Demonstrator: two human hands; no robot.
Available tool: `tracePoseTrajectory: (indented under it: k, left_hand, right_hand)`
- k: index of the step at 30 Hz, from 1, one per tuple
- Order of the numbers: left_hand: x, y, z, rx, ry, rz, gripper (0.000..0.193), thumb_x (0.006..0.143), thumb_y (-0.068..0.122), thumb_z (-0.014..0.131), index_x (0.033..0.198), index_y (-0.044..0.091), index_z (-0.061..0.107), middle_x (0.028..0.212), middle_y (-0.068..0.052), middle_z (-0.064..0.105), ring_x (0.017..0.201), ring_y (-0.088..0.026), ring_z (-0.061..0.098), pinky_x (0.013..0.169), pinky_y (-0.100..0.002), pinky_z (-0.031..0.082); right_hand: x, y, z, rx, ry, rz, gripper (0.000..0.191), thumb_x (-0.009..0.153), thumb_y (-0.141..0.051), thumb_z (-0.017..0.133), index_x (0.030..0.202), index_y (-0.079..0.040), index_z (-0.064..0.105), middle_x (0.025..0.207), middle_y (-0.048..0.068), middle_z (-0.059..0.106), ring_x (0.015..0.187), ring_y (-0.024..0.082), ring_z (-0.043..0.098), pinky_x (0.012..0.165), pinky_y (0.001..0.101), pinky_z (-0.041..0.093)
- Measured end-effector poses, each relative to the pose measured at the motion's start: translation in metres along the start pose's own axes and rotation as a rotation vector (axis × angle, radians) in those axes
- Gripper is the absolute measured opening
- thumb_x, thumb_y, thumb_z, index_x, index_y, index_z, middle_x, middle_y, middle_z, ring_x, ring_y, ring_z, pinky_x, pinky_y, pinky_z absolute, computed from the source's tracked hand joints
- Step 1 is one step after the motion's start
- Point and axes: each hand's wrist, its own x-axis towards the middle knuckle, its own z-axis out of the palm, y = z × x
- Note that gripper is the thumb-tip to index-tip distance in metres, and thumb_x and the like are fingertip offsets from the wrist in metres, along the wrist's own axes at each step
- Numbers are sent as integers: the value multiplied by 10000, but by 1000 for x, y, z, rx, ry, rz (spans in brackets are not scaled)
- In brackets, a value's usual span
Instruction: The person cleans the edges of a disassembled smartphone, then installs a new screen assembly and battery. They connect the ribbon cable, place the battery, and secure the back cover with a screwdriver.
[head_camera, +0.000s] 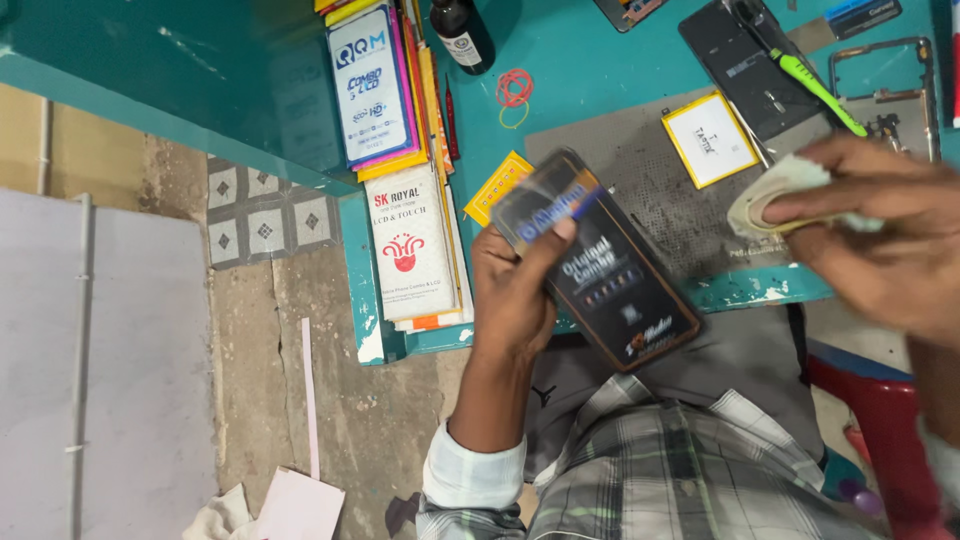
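Right hand (880, 235), nearest the lens, pinches a folded cloth (775, 195) above the grey work mat (650, 180). Left hand (515, 290), forearm raised, grips a black box (600, 265) over the teal table's edge (740, 290).

My left hand (515, 290) is raised on a bent forearm, fingers curled and thumb pressed forward in a grip, sleeve rolled back at the wrist, while my right hand (880, 235) hovers opposite, fingertips pinched together.
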Motion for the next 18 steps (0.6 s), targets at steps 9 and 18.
tracePoseTrajectory:
  k: [9, 18]
  left_hand:
    - [14, 8, 14, -139, 155, 66, 246, 970, -13, 702, 1201, -67, 639, 1054, -155, 742, 922, -198, 735, 850, -345, 614]
    - [2, 10, 27, -92, 79, 30, 297, 951, -19, 711, 1230, -71, 626, 1060, -149, 738, 915, -193, 741, 837, -334, 629]
  right_hand:
    - [-59, -20, 45, -154, 202, 35, 337, 855, 145, 694, 1165, 19, 737, 1098, 214, 704, 840, 184, 704, 586, 214, 515]
    - [-37, -27, 31, -260, 26, -114, 394, 787, 110, 712, 1137, -64, 754, 1049, 215, 647, 818, 210, 692, 598, 282, 545]
